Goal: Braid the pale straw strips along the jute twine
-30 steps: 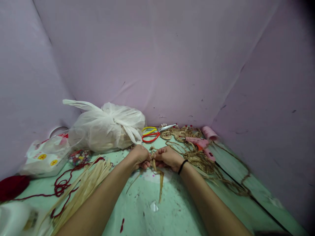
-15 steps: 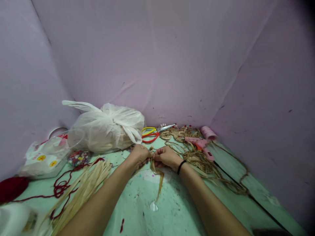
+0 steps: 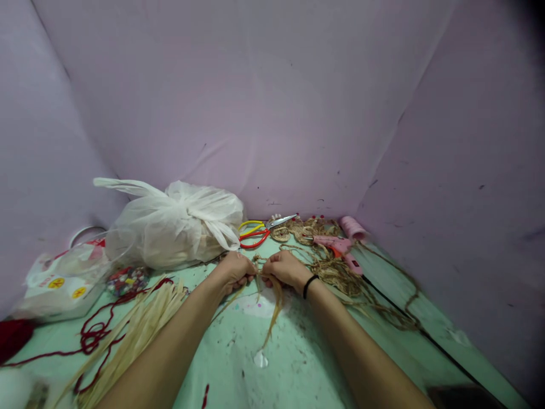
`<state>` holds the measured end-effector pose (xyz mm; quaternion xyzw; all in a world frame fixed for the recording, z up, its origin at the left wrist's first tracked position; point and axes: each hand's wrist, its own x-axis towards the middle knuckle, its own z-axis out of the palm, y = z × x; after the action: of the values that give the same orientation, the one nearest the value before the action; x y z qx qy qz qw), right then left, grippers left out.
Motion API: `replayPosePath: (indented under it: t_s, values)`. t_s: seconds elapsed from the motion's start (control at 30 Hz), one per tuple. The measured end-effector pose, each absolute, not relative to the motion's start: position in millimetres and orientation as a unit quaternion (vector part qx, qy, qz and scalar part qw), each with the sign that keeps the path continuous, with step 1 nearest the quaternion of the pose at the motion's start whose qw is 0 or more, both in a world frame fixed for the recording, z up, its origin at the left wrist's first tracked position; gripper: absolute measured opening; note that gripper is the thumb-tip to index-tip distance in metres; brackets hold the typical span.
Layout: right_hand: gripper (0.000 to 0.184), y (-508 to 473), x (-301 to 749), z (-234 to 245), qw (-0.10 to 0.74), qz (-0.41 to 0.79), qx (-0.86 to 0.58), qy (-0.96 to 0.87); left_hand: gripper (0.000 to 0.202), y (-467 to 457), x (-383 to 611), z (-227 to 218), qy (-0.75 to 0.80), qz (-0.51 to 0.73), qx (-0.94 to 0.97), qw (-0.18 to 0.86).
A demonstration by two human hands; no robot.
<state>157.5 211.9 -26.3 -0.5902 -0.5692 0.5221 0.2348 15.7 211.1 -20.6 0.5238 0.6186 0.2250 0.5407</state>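
Over the middle of the green tabletop, my left hand [image 3: 237, 271] and my right hand [image 3: 286, 268] are close together, both with fingers pinched. Between them they grip a tan fibre strip [image 3: 276, 309], whose loose tail hangs below the right hand. A thinner end trails down beside the left hand. The fingers hide the part where the strip is held. Just beyond the fingertips lies a small bit of twine. A black band [image 3: 310, 286] circles my right wrist. Pale fibre strips [image 3: 145, 329] lie by my left forearm, and brown twine [image 3: 340, 277] is heaped right of my right hand.
Scissors [image 3: 266, 228] with red and yellow handles lie behind the hands. A pink glue gun [image 3: 334, 243] and pink spool [image 3: 353, 227] are at right, the black cord running forward. Leftward are a knotted white bag [image 3: 170, 233], a bead packet [image 3: 126, 280] and red yarn [image 3: 96, 336].
The view has shifted slightly, so things appear a little further left. The hands stay pinched together; the strip's tail now hangs straighter, and a thin end shows below the left hand.
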Motion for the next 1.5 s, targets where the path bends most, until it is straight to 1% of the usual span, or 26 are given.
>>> replayPosePath:
  t_s: [0.1,0.2,0.27,0.37,0.5,0.63,0.73,0.93,1.1,1.17,1.23,1.33,1.4,1.43,1.47,1.5]
  values:
    - [0.014,210,157,-21,0.242,0.539,-0.593,-0.547,0.020,210,17,-18,0.638,0.203,0.524,0.526]
    - [0.014,205,156,-13,0.230,0.560,-0.593,-0.531,0.025,208,19,-15,0.662,0.181,0.522,0.507]
    - [0.013,202,154,-9,0.226,0.579,-0.582,-0.525,0.025,207,20,-14,0.671,0.172,0.522,0.498]
    - [0.016,199,152,-8,0.226,0.590,-0.558,-0.538,0.021,207,21,-15,0.664,0.193,0.524,0.498]
    - [0.015,199,153,-12,0.217,0.564,-0.549,-0.577,0.016,206,21,-15,0.648,0.214,0.516,0.518]
    - [0.015,199,154,-14,0.204,0.535,-0.549,-0.609,0.017,205,20,-11,0.621,0.224,0.516,0.545]
    - [0.015,200,156,-14,0.198,0.525,-0.541,-0.627,0.018,205,19,-11,0.625,0.219,0.516,0.544]
    - [0.012,198,161,-3,0.156,0.512,-0.555,-0.636,0.016,206,21,-13,0.627,0.236,0.510,0.540]
    - [0.008,201,167,0,0.141,0.491,-0.561,-0.652,0.017,206,19,-14,0.619,0.209,0.521,0.550]
    - [0.006,203,172,1,0.122,0.463,-0.579,-0.660,0.017,206,18,-14,0.613,0.202,0.523,0.556]
    - [0.004,202,178,8,0.102,0.398,-0.612,-0.676,0.017,206,17,-13,0.604,0.203,0.528,0.562]
    - [0.007,198,189,27,0.094,0.218,-0.673,-0.701,0.017,206,17,-13,0.596,0.206,0.534,0.563]
    - [0.008,194,194,39,0.132,0.103,-0.708,-0.687,0.016,206,17,-13,0.595,0.207,0.534,0.564]
    - [0.009,193,193,43,0.164,0.078,-0.710,-0.681,0.016,206,16,-13,0.594,0.208,0.533,0.566]
    - [0.009,193,191,45,0.199,0.082,-0.704,-0.677,0.016,206,16,-14,0.592,0.208,0.533,0.568]
    - [0.011,193,187,43,0.233,0.116,-0.693,-0.673,0.015,206,15,-15,0.589,0.209,0.533,0.570]
